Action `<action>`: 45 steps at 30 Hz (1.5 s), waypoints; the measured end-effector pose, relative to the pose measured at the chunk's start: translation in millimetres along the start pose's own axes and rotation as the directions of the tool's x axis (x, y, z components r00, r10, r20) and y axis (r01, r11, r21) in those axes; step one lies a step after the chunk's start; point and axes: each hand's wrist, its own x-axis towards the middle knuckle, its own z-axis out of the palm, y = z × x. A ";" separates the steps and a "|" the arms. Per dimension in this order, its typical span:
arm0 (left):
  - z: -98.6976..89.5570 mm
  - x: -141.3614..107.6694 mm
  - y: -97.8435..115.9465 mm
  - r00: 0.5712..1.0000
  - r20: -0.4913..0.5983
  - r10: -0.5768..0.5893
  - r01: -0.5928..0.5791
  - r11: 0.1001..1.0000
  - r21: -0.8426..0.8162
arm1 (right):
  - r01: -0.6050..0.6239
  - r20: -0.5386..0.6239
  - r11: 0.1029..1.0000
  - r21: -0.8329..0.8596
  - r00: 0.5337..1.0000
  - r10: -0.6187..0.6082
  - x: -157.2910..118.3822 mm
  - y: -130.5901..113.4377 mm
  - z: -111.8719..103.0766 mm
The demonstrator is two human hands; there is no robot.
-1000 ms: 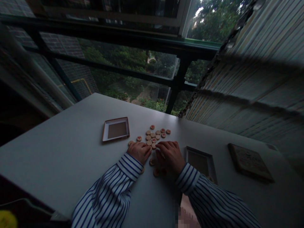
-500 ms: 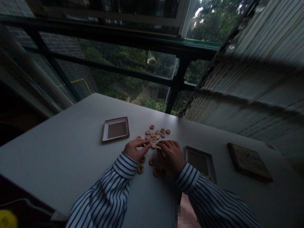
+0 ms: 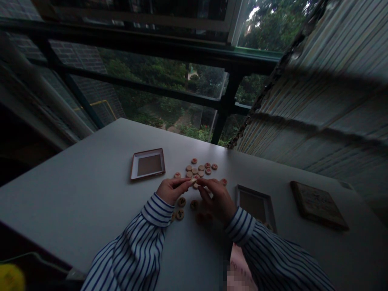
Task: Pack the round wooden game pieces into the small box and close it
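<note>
My left hand (image 3: 172, 190) pinches a pale wooden Chinese chess piece (image 3: 193, 181) between thumb and fingertips, tilted just above the others. My right hand (image 3: 218, 198) faces it from the right; its index fingertip is close to the held piece, and whether they touch is unclear. Its thumb and index finger stand slightly apart. Beyond the hands lies a cluster of round pieces (image 3: 195, 171), several blank side up, with red-marked pieces (image 3: 207, 165) among them. Dark-marked pieces (image 3: 180, 214) lie nearer me. Some pieces under my right hand are in shadow.
A shallow box lid (image 3: 133, 167) with a brown inside sits to the left. An open grey tray (image 3: 270, 206) lies right of my right hand, partly behind my sleeve. Farther right is a dark carved flat box (image 3: 318, 206). The white table (image 3: 91, 182) meets a window and a curtain (image 3: 303, 121).
My left fingertips have moved slightly right and up, and the piece in them now shows more clearly. My right hand has shifted a little, uncovering a red-marked piece beside it.
</note>
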 end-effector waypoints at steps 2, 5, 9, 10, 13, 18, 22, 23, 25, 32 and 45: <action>0.6 -0.7 0.6 1.000 0.023 -0.001 0.001 1.000 -0.004 | -0.018 -0.007 0.996 0.089 1.000 0.019 0.6 0.3 1.7; 1.5 -1.3 1.0 0.998 0.062 -0.005 0.005 1.000 -0.009 | -0.038 -0.016 0.974 0.222 0.999 0.043 0.6 1.1 5.2; 1.9 -1.5 1.0 0.997 0.071 -0.002 0.003 1.000 -0.007 | -0.101 -0.026 0.938 0.333 0.993 0.116 -0.8 3.3 9.6; 1.9 -1.4 0.8 0.997 0.071 0.001 0.000 1.000 -0.002 | -0.117 -0.025 0.929 0.351 0.991 0.134 -1.0 3.6 10.0; 1.7 -1.0 -1.2 0.997 0.074 0.015 -0.017 1.000 0.020 | -0.152 -0.003 0.907 0.393 0.986 0.167 -0.4 2.9 9.1; 0.0 -0.9 -4.9 0.984 0.050 0.171 -0.175 0.981 0.087 | -0.209 0.016 0.866 0.454 0.974 0.227 2.1 -0.4 6.3; -2.6 -0.6 -6.2 0.903 0.140 0.406 -0.429 0.845 0.319 | -0.242 0.022 0.820 0.518 0.963 0.270 3.1 -0.5 7.0; -3.0 -0.3 -6.7 0.878 0.159 0.452 -0.478 0.807 0.347 | -0.247 0.025 0.815 0.524 0.961 0.274 3.3 -0.4 7.3; -3.5 0.5 -7.7 0.835 0.180 0.520 -0.547 0.748 0.375 | -0.248 0.029 0.810 0.532 0.961 0.275 3.5 -0.6 7.6; -14.3 5.4 -8.2 0.777 0.157 0.610 -0.595 0.630 0.500 | -0.227 0.023 0.857 0.462 0.969 0.245 1.6 0.0 6.3; -43.0 17.1 -38.4 0.860 0.116 0.497 -0.295 0.297 0.908 | -0.154 0.030 0.977 -0.148 0.987 0.160 0.7 7.0 0.1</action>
